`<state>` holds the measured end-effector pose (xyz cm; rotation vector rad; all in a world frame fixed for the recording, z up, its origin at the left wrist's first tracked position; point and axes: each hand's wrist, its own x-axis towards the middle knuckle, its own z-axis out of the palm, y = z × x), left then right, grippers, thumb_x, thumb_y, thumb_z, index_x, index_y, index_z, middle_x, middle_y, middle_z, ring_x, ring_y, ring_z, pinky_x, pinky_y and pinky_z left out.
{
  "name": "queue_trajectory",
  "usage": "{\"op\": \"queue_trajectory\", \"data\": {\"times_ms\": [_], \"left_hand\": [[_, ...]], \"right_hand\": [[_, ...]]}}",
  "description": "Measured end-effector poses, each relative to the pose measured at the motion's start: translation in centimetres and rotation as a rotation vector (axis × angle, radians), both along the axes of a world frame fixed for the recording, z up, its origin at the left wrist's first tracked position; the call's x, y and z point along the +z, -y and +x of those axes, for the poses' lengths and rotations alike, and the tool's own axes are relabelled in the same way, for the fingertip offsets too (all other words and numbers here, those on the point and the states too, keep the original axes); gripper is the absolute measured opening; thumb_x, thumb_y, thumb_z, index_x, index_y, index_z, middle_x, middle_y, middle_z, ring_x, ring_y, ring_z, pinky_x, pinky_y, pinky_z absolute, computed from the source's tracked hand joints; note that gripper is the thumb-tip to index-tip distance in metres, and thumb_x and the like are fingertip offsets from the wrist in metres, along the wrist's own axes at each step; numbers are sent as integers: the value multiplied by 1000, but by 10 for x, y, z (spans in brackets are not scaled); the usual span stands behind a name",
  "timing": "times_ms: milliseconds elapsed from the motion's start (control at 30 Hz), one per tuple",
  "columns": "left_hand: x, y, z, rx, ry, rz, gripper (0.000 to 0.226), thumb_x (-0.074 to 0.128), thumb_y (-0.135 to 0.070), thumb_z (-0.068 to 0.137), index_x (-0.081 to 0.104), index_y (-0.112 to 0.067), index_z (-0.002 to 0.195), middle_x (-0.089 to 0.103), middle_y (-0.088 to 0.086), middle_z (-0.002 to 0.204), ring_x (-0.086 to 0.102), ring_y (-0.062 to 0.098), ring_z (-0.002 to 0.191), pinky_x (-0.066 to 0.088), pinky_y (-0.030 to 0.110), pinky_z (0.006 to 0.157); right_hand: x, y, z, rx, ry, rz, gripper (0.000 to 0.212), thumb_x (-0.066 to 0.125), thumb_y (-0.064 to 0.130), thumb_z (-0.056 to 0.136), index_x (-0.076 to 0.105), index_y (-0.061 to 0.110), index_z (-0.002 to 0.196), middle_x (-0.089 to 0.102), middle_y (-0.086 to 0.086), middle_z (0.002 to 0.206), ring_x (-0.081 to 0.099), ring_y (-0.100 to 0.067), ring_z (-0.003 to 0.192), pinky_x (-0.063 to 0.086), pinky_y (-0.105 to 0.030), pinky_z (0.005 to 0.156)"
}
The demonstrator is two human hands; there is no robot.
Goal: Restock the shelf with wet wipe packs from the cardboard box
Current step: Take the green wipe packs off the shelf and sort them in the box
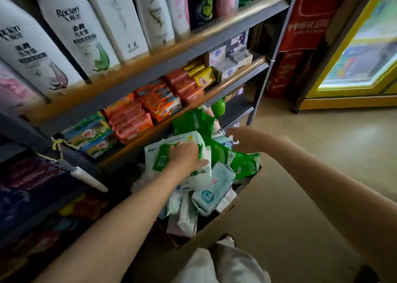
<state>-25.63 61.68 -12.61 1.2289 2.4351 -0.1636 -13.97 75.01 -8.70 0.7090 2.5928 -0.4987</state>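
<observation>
A cardboard box (217, 221) on the floor by the shelf (234, 79) is heaped with wet wipe packs. My left hand (185, 157) lies palm-down on a white and green pack (160, 154) at the top of the heap, fingers curled over it and the thumb at its right edge. My right hand (233, 137) hovers over the far side of the box with fingers loosely spread, just above green packs (245, 164) and holding nothing. Light-blue packs (207, 196) lie lower in the box. Another green pack (193, 121) leans against the shelf's edge.
The shelf above the box holds rows of orange and red packs (133, 119), yellow packs (203, 75) and white boxes (227, 66). Tall shampoo bottles (71, 31) fill the top shelf. My leg and shoe (225, 242) stand beside the box. Open floor (300, 153) lies to the right.
</observation>
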Motion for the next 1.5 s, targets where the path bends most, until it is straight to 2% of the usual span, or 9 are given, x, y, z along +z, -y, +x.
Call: {"op": "queue_trajectory", "data": {"times_ms": [233,333,433,600,867,1067,1267,1367,1500], "left_hand": [[2,-27,-27,-41,126,-168,41,53,-32,89,58,1,114,43,15,133,33,33,129,34,40,104],[21,-32,-48,-22,196,-45,22,57,-30,88,60,-8,87,47,9,110,47,27,105,40,36,86],[42,-40,-76,-20,279,46,34,60,-24,85,38,-19,59,39,-2,72,44,20,76,30,30,61],[75,-53,-104,-73,365,89,33,58,-13,86,40,-19,59,37,-4,58,35,10,55,28,24,52],[67,-38,-123,-5,447,21,32,58,-11,89,40,-16,62,35,-2,54,29,10,48,23,23,48],[51,-36,-132,58,473,86,29,58,-18,90,42,-19,66,38,-3,55,31,10,49,25,24,50],[74,-35,-151,-40,535,64,21,57,-16,91,45,-21,74,47,-4,64,40,9,58,31,23,55],[110,-41,-162,-127,462,43,25,57,-19,91,44,-24,71,50,-5,69,45,10,64,34,26,60],[148,-72,-150,-232,348,154,23,57,-17,91,44,-16,72,43,-3,65,40,13,62,29,24,54]], "right_hand": [[-25,-32,-54,153,47,-80,43,49,18,94,41,13,136,52,-12,130,49,-29,118,40,-35,94],[-31,-38,-66,203,123,-71,42,49,18,93,43,13,135,52,-12,130,49,-28,118,40,-31,91],[-35,-46,-80,193,86,-52,43,50,14,90,46,15,133,56,-13,126,53,-28,114,44,-33,93],[-34,-53,-103,198,-142,17,48,48,6,86,44,14,133,53,-15,122,52,-32,112,47,-45,92],[-59,-55,-114,558,-46,379,55,39,5,95,29,26,144,20,-12,149,38,-29,128,43,-35,101],[-70,-49,-133,525,-64,390,30,42,4,94,55,4,122,49,-10,131,45,-28,123,39,-39,103],[-17,-62,-130,387,-595,133,15,62,2,83,66,3,97,64,-19,103,50,-39,110,42,-52,92],[40,-66,-133,303,-643,114,18,57,6,88,60,2,106,56,-21,114,49,-36,111,38,-47,96],[110,-84,-106,200,-591,101,13,52,6,91,41,14,90,48,-4,75,50,-26,78,39,-35,69]]}}
